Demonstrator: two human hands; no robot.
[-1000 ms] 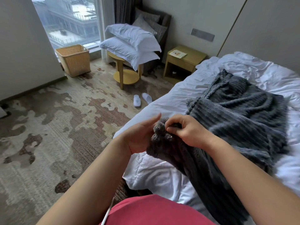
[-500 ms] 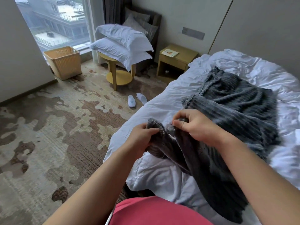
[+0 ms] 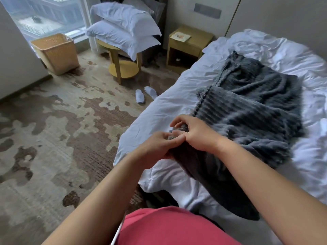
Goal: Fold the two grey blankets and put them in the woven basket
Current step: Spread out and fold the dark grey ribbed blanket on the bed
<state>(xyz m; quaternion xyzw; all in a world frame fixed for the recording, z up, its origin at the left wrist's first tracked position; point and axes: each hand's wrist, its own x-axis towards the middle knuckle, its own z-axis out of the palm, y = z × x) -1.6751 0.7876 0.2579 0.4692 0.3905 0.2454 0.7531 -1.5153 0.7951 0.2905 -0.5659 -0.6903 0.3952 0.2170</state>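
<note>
The grey blanket (image 3: 247, 117) is being held lengthwise along the bed (image 3: 169, 106), its long axis running from the bed's near corner toward the far end. Its near end is being pinched by the curled fingers of the left hand (image 3: 157, 147) and right hand (image 3: 196, 133), which are touching. The woven basket (image 3: 56, 52) is standing well apart from the bed. Slippers (image 3: 145, 95) and a pillow-stacked round table (image 3: 122, 68) are lying between bed and basket.

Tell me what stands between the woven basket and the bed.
Head view: a round yellow side table stacked with white pillows, and white slippers on patterned carpet.
</note>
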